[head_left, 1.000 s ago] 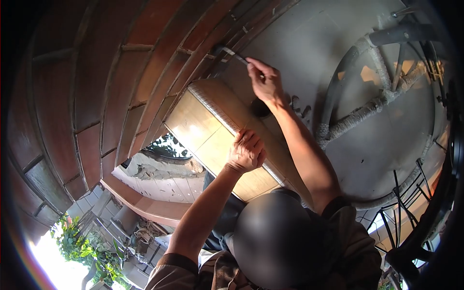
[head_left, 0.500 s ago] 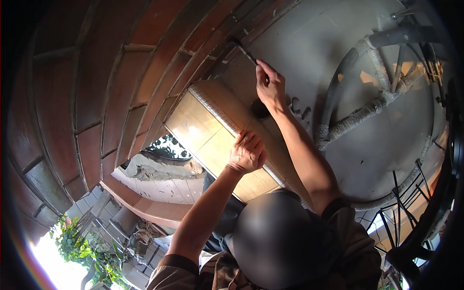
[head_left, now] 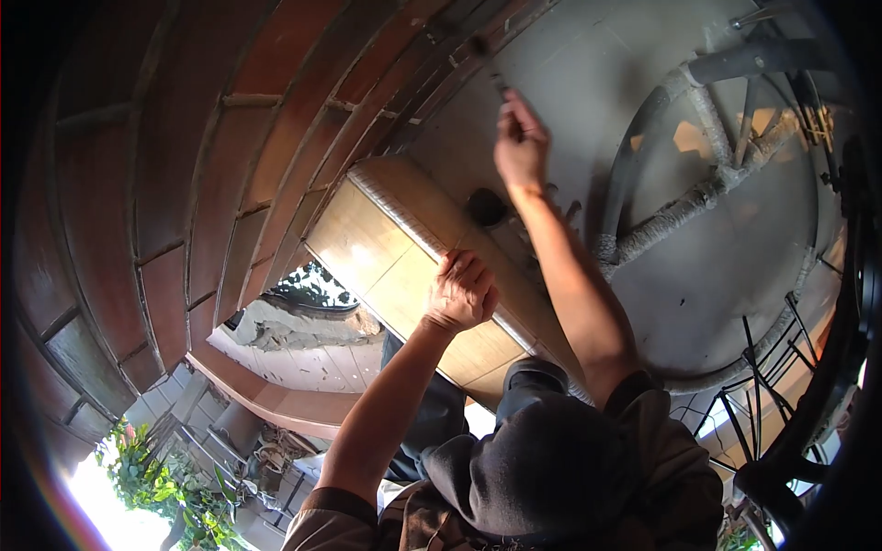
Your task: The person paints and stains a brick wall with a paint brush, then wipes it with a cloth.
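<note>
At upper middle of my view, one right hand [head_left: 522, 142], closed round a thin dark tool [head_left: 498, 83]; tool's blurred end beside the brick wall [head_left: 248, 161], contact unclear. On the edge of the tiled ledge [head_left: 367, 248], one left hand [head_left: 461, 290], fingers curled; whether gripping, I cannot tell. Farther right, a round wrapped frame [head_left: 675, 216]; lower left, green plant [head_left: 175, 487].

I record a curved reddish-brown ledge [head_left: 285, 404] as my reference. Just above it in view I see a rough, broken pale patch [head_left: 303, 332], then backlit foliage [head_left: 317, 286]. I find a leafy green plant [head_left: 170, 487] below-left of it. Well apart to its right, I note a grey wrapped frame [head_left: 666, 220] and thin black rods [head_left: 751, 354].
</note>
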Tool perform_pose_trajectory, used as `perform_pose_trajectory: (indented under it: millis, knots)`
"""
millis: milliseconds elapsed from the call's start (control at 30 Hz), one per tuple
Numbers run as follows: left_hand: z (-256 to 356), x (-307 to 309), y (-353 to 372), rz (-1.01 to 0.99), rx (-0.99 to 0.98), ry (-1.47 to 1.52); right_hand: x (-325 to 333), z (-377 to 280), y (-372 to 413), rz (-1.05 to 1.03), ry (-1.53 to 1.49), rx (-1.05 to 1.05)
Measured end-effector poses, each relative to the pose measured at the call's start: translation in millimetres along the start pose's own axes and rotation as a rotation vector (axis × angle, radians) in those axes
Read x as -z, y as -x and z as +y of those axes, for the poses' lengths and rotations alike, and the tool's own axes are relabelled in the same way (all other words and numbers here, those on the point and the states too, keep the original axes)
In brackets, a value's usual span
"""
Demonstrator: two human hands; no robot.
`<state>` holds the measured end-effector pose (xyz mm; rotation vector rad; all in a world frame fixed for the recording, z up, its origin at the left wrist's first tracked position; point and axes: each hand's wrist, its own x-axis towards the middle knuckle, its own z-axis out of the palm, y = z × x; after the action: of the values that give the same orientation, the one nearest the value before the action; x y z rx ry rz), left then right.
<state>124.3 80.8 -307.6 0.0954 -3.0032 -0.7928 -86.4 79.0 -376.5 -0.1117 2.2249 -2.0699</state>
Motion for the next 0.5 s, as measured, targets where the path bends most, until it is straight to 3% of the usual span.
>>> perform_pose_trajectory:
  millis: [33, 67, 133, 200, 300, 333, 400, 467, 500]
  knots:
    - [-1, -2, 1, -0.010, 0.006, 0.012, -9, -6, 18, -0.114, -0.016, 0.074]
    - [0, -4, 1, 0.001, 0.003, 0.012, -14, -12, 38, -0.305, 0.075, -0.037]
    - [-1, -4, 1, 0.009, -0.003, 0.009, -23, 8, 80, -0.364, 0.164, 0.263]
    - [-1, -3, 1, 0.009, -0.011, 0.003, -40, 56, 111, -0.353, -0.053, 0.199]
    - [-1, -4, 1, 0.004, -0.001, -0.006, -12, 68, 70, -0.481, 0.337, 0.453]
    - [-1, -4, 1, -0.005, -0.004, -0.004, -12, 63, 56, -0.550, 0.427, 0.384]
    - [-1, -3, 1, -0.017, -0.003, -0.002, -20, 52, 25, -0.609, 0.314, 0.168]
    - [-1, -4, 0, -0.007, 0.010, -0.005, -23, 49, -5, -0.538, 0.321, 0.085]
    - [0, -3, 0, -0.002, 0.015, -0.006, -25, 68, -2, -0.523, 0.366, 0.195]
